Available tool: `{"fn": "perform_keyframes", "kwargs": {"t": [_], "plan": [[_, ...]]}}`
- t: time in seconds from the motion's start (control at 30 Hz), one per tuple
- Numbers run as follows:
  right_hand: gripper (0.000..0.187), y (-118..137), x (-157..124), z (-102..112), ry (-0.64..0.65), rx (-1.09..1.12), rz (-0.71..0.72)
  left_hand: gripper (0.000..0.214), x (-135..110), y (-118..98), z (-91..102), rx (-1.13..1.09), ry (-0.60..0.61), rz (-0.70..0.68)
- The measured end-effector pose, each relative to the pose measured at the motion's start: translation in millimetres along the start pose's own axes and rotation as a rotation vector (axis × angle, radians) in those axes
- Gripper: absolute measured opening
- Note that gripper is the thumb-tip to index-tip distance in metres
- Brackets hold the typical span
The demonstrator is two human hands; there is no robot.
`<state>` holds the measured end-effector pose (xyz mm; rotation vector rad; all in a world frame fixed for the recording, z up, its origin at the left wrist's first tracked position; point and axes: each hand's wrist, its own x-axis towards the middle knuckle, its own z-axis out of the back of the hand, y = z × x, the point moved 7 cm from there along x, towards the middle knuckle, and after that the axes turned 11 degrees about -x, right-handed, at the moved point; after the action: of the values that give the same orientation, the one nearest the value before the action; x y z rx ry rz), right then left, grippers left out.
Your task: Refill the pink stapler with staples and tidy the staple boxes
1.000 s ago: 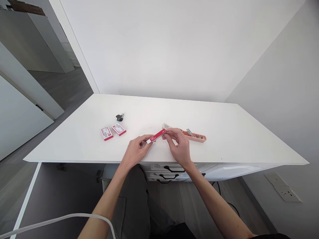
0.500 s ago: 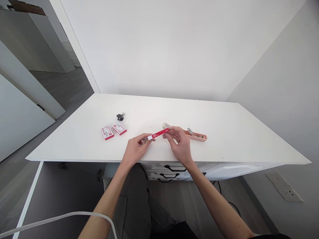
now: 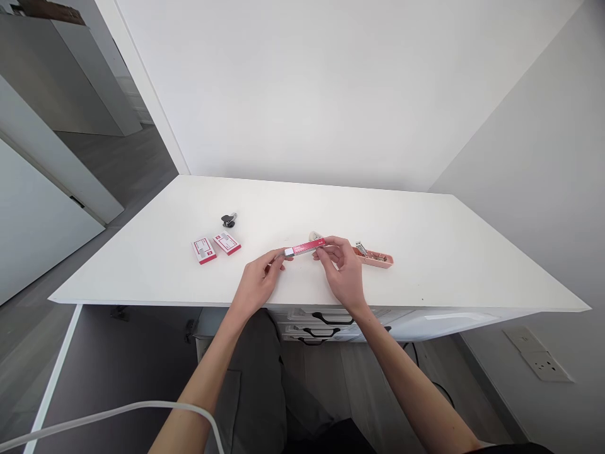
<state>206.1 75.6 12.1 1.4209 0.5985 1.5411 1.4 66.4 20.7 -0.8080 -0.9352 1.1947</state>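
Both hands hold a narrow red strip with a white end [image 3: 303, 248] just above the white table [image 3: 435, 252]. My left hand [image 3: 258, 282] pinches its white left end. My right hand [image 3: 344, 270] pinches its right end with curled fingers. Just right of my right hand lies a pink stapler [image 3: 373, 256], opened flat so its metal parts show. A small pale object [image 3: 314, 237] lies on the table behind the strip.
Two small red-and-white boxes [image 3: 216, 246] lie left of my hands, with a black binder clip [image 3: 229, 220] behind them. Drawers with black handles [image 3: 326, 319] sit under the table front. A white cable [image 3: 108, 416] crosses the lower left. Walls close off the back and right.
The red strip has been raised a little and turned from slanted to nearly level. Both hands have shifted slightly away from me with it.
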Motion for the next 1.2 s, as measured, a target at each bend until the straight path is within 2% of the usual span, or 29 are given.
{"fn": "perform_keyframes", "kwargs": {"t": [0.2,0.47,0.8,0.97,1.1,1.2], "plan": [[0.022,-2.6,0.4,-3.3,0.032,-0.006,-0.001,0.036,0.4,3.6,-1.7,-0.028,-0.015,-0.012],[0.021,-2.9,-0.2,-2.6,0.035,-0.013,-0.013,0.036,0.5,3.1,-2.2,-0.010,-0.039,-0.014],[0.013,13.1,-1.8,-4.4,0.040,-0.121,0.171,0.037,4.1,12.3,-4.3,0.097,-0.110,-0.060],[0.017,4.5,-0.4,-2.0,0.028,-0.103,0.082,0.039,1.0,13.6,-2.6,0.074,-0.117,-0.037],[0.023,-6.4,0.4,1.3,0.006,-0.034,-0.033,0.050,-1.3,13.1,-3.4,-0.003,-0.028,-0.011],[0.028,-12.2,0.2,2.9,-0.001,0.012,-0.127,0.056,-2.1,9.2,-3.5,-0.098,0.036,-0.044]]}}
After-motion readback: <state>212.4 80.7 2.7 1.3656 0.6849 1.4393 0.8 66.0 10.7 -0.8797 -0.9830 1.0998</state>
